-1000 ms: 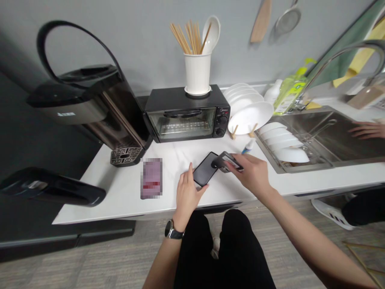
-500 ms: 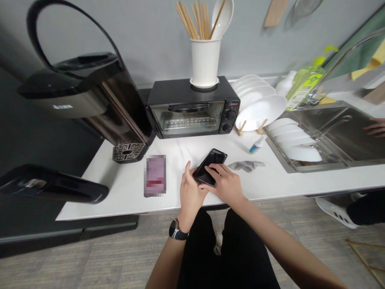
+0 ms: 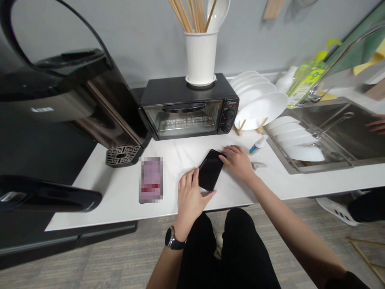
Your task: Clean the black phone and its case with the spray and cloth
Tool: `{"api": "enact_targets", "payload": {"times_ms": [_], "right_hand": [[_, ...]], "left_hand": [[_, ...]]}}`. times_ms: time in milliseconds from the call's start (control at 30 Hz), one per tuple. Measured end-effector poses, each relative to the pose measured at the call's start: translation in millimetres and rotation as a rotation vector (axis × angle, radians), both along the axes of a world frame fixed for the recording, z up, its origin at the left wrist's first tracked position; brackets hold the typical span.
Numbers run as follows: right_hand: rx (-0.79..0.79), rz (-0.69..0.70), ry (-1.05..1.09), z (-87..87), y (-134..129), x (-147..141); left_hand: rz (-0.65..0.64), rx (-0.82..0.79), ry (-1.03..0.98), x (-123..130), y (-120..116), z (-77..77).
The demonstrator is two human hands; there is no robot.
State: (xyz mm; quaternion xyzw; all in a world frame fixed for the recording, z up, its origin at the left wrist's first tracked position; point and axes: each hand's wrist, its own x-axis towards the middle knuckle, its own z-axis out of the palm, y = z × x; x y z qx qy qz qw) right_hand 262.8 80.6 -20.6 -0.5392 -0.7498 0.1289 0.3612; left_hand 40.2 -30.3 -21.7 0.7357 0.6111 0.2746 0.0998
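A black smartphone (image 3: 211, 170) lies at or just above the white countertop, its dark screen facing up and tilted toward the right at the top. My left hand (image 3: 190, 194) grips its lower left corner, fingers along the left side and thumb by the bottom edge. At the upper right corner, the thumb and fingers of my right hand (image 3: 238, 161) hold the phone's edge. Partly hidden behind my right hand is a grey cloth (image 3: 258, 165). A small white bottle with a blue label (image 3: 258, 145) lies just beyond that hand.
Behind the phone stands a black toaster oven (image 3: 189, 116), a white cup of chopsticks (image 3: 201, 56) on top. Left are a water dispenser (image 3: 117, 128) and a blurred-out purple packet (image 3: 151, 178). Plates (image 3: 261, 110) and a sink (image 3: 288, 168) are right; another person's hand (image 3: 376, 124) shows there.
My right hand has moved from the phone's screen to its upper right corner, now covering part of the cloth. My left fingers have come down along the phone's left side. The view has shifted slightly.
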Motion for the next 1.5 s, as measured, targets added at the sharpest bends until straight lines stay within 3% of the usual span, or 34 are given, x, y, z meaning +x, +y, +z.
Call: {"api": "enact_targets", "payload": {"times_ms": [233, 433, 567, 700, 833, 1000, 1100, 1300, 1400, 1500], "right_hand": [[-0.151, 0.065, 0.274, -2.9, 6, 6], [-0.362, 0.108, 0.616, 1.9, -4, 4], [-0.391, 0.094, 0.777, -1.4, -11, -5], [-0.401, 0.114, 0.847, -2.3, -19, -11], [-0.436, 0.184, 0.803, 4.9, -22, -2], [-0.465, 0.246, 0.693, 11.8, -20, 11], [-0.461, 0.246, 0.630, 9.6, -19, 10], [-0.320, 0.092, 0.418, 2.7, -27, 14], [-0.177, -0.038, 0.296, -2.9, -43, 37], [-0.017, -0.081, -0.007, -11.3, -65, 68]], "left_hand": [[-0.081, -0.048, -0.109, -6, 1, 1.9], [-0.046, -0.148, -0.258, -6, 2, 0.9], [-0.077, -0.204, -0.445, -12, 1, 1.0], [-0.001, -0.296, -0.628, -16, 0, 2.6], [-0.004, -0.385, -0.849, -20, 2, 4.9], [-0.157, -0.444, -0.897, -27, 7, 5.1], [-0.146, -0.419, -0.936, -29, 10, 2.0], [-0.029, -0.338, -0.831, -30, 11, -9.4], [-0.020, -0.273, -0.738, -30, 9, -12.9], [0.013, -0.208, -0.587, -26, 7, -11.4]]}}
